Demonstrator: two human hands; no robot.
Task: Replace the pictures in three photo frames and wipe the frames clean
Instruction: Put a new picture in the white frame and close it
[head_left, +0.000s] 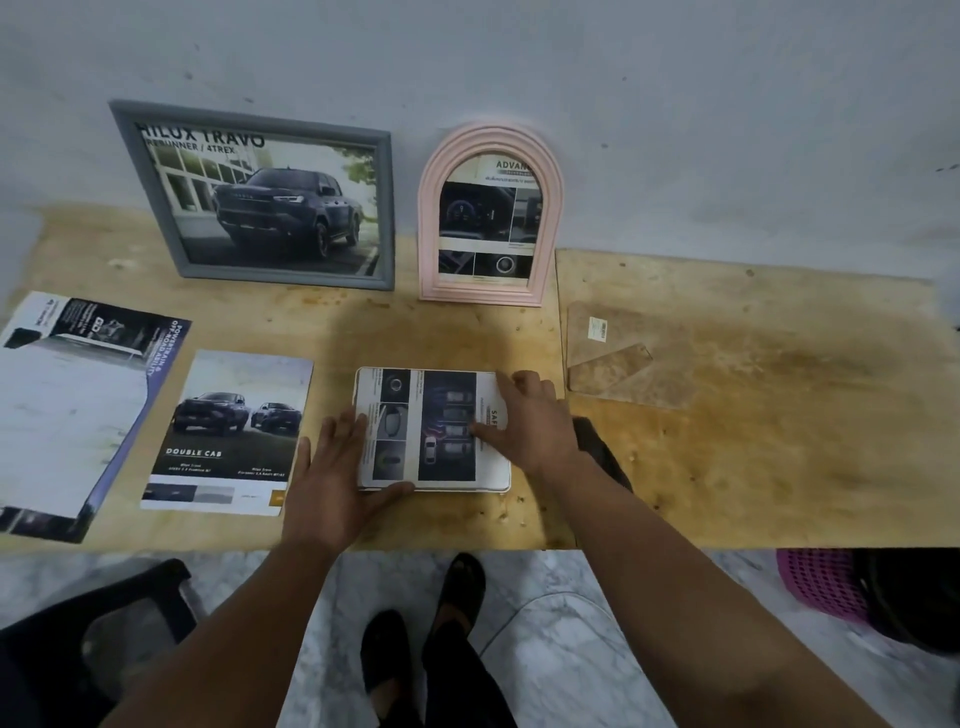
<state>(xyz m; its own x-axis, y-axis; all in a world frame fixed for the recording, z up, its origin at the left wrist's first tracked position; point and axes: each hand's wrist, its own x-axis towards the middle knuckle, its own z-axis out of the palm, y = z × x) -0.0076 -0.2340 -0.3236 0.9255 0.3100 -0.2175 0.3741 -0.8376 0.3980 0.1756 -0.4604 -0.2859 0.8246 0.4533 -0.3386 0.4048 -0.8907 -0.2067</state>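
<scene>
A grey frame (260, 200) and a pink arched frame (488, 215) are leaned against the wall. Brochure pages (228, 434) lie left, a glass pane (608, 356) right. The white frame (434, 428) is pressed flat on the table (727, 441) by the spread left hand (337, 462) and right hand (524, 415).

On the table (727, 467) in front of me, the rectangular frame (260, 195) leans on the wall at back left, with the arched frame (488, 215) just to its right. Nearer me, a small frame (431, 428) lies flat at the middle, my left hand (337, 467) on its left edge and my right hand (530, 421) on its right part. Left of it lies a brochure page (228, 431), a larger sheet (72, 405) further left, and a clear pane (608, 353) to the right.
</scene>
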